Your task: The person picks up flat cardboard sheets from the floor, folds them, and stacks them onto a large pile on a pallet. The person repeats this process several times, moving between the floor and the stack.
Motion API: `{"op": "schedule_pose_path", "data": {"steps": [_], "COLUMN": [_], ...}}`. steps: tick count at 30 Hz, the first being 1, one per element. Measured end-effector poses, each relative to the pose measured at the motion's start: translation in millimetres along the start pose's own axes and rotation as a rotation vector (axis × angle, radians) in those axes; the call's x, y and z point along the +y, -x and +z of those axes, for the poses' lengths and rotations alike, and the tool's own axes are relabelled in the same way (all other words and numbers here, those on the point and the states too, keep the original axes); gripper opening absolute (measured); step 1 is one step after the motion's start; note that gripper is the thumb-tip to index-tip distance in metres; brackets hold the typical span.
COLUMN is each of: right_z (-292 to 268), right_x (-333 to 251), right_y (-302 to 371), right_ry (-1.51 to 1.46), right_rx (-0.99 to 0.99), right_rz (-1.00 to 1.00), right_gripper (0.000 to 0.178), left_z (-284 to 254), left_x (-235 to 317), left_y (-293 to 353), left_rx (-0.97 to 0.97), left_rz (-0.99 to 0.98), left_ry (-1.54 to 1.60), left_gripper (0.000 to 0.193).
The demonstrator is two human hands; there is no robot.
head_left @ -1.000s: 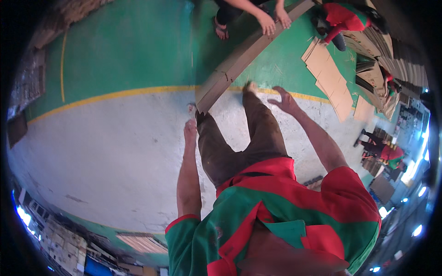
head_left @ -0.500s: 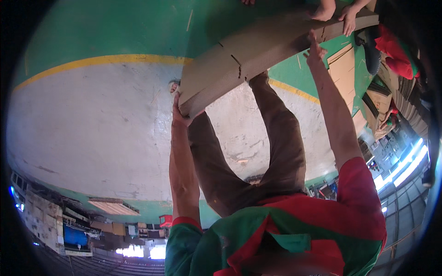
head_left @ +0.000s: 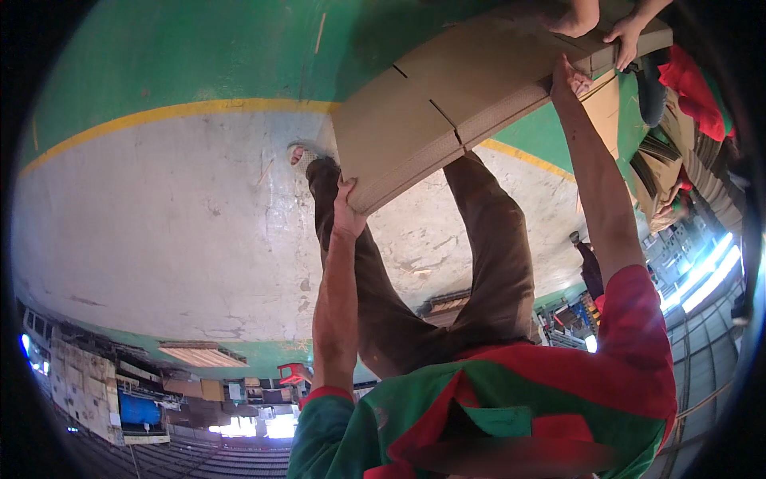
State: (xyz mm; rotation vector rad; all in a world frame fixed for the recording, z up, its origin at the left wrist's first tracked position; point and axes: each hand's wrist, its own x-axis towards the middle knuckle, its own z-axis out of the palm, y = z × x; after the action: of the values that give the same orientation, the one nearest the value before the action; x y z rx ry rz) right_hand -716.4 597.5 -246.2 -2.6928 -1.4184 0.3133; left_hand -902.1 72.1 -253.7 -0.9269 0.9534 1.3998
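A thick stack of flat brown cardboard sheets (head_left: 447, 104) hangs above the floor in front of me. My left hand (head_left: 347, 209) grips its near lower corner from below. My right hand (head_left: 568, 78) presses against its right edge, arm stretched out. At the far end another person's hands (head_left: 622, 36) hold the same stack. My legs in brown trousers (head_left: 495, 263) stand under the cardboard, and one foot (head_left: 307, 156) shows beside its left corner.
The floor is grey concrete (head_left: 159, 231) with a yellow line (head_left: 199, 108) bordering a green zone (head_left: 175, 48). More flattened cardboard (head_left: 662, 172) lies piled at the right, near a person in red (head_left: 690, 76). Shelving and lamps run along the rim.
The cardboard stack has risen off the floor and come closer to me. Both my hands moved up with it, the left one now under its corner.
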Motion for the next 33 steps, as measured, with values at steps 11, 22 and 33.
{"op": "schedule_pose_path", "data": {"steps": [11,22,33], "right_z": [-5.6,-26.3,-28.6], "right_x": [41.7,15.9,128.0], "right_y": [-12.6,-145.4,-290.3], "right_ry": [0.075,-0.305,-0.419], "right_rx": [-0.066,-0.053,-0.139], "right_rz": [-0.133,0.115,0.11], "right_gripper": [0.113,0.098,0.135], "left_z": [-10.2,-25.9,-58.6], "left_x": [5.2,0.9,-23.8], "left_y": [-29.6,-81.9,-147.6], "left_rx": [0.044,0.009,0.146], "left_rz": [-0.269,-0.338,-0.299], "left_ry": [-0.02,-0.109,-0.199], "left_gripper": [0.052,0.053,0.06]}}
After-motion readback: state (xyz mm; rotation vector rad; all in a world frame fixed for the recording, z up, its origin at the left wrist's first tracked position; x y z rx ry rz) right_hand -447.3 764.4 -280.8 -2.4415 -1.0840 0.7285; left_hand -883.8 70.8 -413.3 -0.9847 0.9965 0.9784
